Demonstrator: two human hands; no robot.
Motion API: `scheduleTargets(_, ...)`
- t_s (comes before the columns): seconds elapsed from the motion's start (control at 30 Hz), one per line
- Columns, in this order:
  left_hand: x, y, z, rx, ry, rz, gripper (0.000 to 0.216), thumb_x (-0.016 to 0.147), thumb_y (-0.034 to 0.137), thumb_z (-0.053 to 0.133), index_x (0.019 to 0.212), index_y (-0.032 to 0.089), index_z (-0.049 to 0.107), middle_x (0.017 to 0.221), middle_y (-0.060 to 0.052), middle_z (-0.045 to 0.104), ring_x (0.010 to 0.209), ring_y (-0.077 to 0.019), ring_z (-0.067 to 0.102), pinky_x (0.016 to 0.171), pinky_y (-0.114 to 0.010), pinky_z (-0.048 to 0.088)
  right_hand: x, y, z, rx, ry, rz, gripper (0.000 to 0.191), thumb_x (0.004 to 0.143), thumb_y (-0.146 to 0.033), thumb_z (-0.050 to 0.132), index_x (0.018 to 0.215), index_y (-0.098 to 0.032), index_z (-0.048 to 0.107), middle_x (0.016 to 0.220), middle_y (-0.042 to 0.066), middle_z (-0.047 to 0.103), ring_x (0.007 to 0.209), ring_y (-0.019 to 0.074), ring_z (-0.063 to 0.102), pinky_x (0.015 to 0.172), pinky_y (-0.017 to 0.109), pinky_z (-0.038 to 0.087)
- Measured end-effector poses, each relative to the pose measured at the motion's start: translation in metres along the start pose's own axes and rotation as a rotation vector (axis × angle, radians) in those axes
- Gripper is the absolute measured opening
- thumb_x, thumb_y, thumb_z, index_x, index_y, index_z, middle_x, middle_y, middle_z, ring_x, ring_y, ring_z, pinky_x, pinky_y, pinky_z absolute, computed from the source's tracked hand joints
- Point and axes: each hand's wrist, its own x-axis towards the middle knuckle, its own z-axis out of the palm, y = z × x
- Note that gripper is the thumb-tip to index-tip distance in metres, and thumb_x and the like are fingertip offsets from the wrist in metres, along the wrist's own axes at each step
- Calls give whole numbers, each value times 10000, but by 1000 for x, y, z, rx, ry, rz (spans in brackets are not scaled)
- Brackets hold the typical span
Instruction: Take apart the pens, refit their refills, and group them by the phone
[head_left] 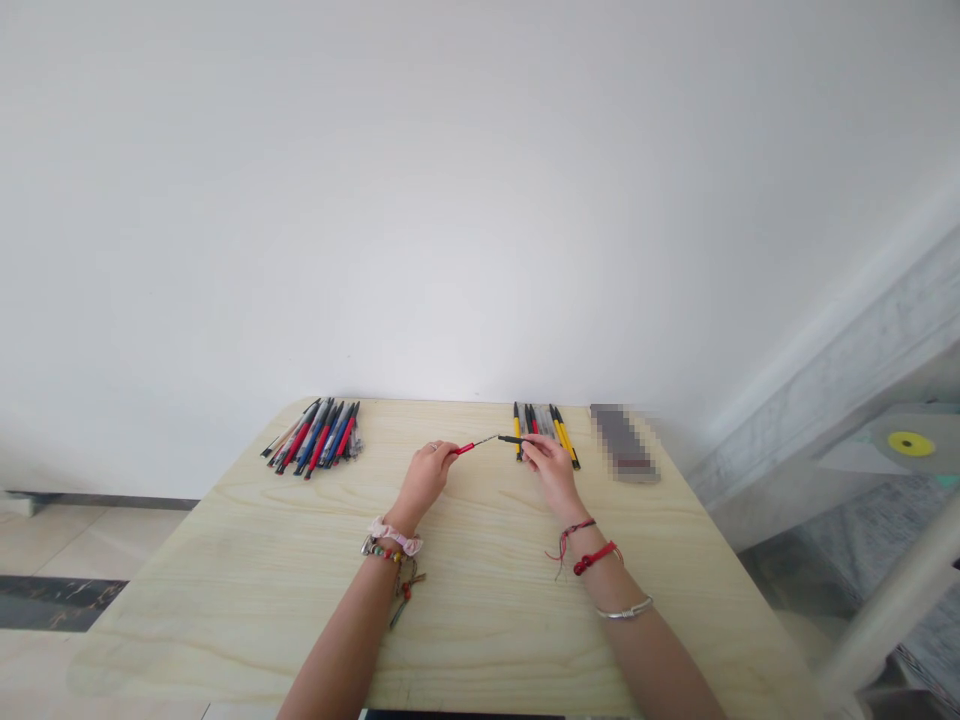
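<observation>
My left hand [429, 474] pinches a red pen barrel [466, 448], from which a thin refill [486, 440] sticks out to the right. In my right hand [551, 468] is a black pen part [513, 439], its end pointing left at the refill's tip. Whether the refill and the black part touch is too small to tell. Both hands are just above the table's middle. Beyond my right hand lies a small row of yellow, clear and red pens [564, 440], partly covered by that hand. A larger bunch of red, blue and clear pens [313, 435] lies at the left.
The light wood table [480, 600] stands against a white wall [480, 200]. A blurred-out dark rectangular object [624, 445] lies at the right back. Past the right edge is a grey surface with a yellow disc [911, 443].
</observation>
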Motion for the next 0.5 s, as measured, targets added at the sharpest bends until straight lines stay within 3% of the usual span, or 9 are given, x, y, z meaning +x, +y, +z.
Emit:
scheduleTargets(0.2, 0, 1, -1, 34, -39, -3, 195, 819, 196, 380, 867, 161, 565, 780, -52, 602, 740, -164, 529, 676, -279, 402, 3, -6, -2, 183, 51, 18, 229, 545, -298, 654, 717, -158, 597, 481, -44, 506, 413, 70, 430, 403, 220, 329)
scheduleTargets(0.5, 0, 2, -3, 92, -89, -4, 215, 829, 218, 369, 887, 159, 568, 774, -49, 601, 742, -156, 526, 681, -265, 388, 1, -8, 0, 154, 22, -20, 202, 544, -274, 653, 694, -151, 596, 468, -46, 494, 412, 61, 409, 407, 210, 322)
